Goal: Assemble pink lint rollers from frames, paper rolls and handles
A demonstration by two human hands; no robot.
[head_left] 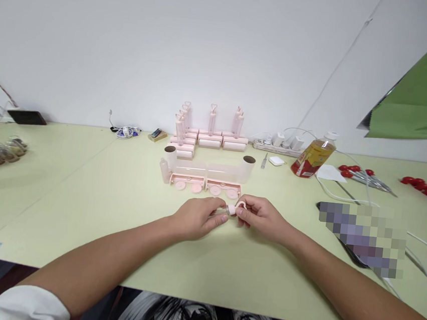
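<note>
Just in front of the pink parts, my left hand [198, 218] is closed around a clear tube [221, 211] lying sideways, much of it hidden by the fingers. My right hand [263, 217] pinches a pale pink cap with a curved hook [242, 204], which meets the tube's right end. Beyond the hands sit two pink half-open casings [187, 179] with several round pink discs [196, 188] before them. Behind these lie translucent cylinders [190, 168], flanked by upright rolls with brown cores [248, 167]. At the left end stands a small pale pink tube [164, 169].
Against the wall, several pink roller pieces [210, 140] carry upright hooked handles [212, 121]. To their right are a power strip [275, 147], a screwdriver [263, 161], a tilted drink bottle [314, 156] and red-handled tools [370, 180]. A phone-like dark object [356, 249] lies near my right forearm.
</note>
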